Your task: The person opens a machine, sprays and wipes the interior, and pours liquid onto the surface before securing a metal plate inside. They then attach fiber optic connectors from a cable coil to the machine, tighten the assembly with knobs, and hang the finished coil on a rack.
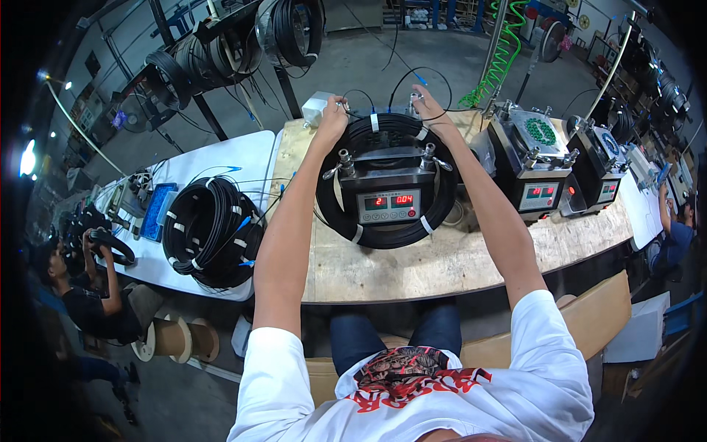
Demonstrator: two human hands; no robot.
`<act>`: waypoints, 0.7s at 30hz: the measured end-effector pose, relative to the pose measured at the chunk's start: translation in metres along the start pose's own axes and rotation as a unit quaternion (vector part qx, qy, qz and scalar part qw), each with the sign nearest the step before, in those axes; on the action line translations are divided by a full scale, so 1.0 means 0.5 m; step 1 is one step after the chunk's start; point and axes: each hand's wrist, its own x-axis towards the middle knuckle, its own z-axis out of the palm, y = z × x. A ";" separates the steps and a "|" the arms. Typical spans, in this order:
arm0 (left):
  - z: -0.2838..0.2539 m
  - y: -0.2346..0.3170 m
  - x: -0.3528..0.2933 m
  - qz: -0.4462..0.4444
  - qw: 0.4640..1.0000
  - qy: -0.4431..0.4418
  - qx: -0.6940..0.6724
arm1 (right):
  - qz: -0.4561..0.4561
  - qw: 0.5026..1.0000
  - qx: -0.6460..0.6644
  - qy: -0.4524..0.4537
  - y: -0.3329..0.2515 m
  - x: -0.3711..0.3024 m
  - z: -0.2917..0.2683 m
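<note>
A large coil of black cable [394, 239], bound with white ties, hangs around a polishing-type machine [390, 165] with metal corner clamps and a red digital display. My left hand [333, 121] is closed at the coil's far left, where a thin black cable loops out of its fingers. A white box [315, 108] stands beside that hand. At the coil's far right, my right hand [432, 110] is closed around thin black cable, just below a blue connector [420, 77] on a raised loop. Exact fingertip contact is partly hidden.
More black cable coils with blue connectors [210, 232] lie on the white table [147, 269] at left, near a blue tray [156, 214]. Two similar machines [534, 166] [598, 162] stand at right. A green spiral hose [501, 51] hangs behind. Co-workers [92, 295] [677, 236] sit at both sides.
</note>
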 end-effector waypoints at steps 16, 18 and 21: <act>0.005 0.058 -0.032 0.047 0.998 -0.042 -0.018 | 0.017 0.997 -0.019 -0.077 0.040 0.023 -0.020; 0.002 0.053 -0.031 0.029 0.999 -0.032 -0.010 | 0.003 0.998 -0.002 -0.066 0.042 0.015 -0.013; 0.014 0.066 -0.032 -0.002 0.999 -0.040 -0.007 | -0.030 0.998 0.034 -0.042 0.048 0.006 -0.024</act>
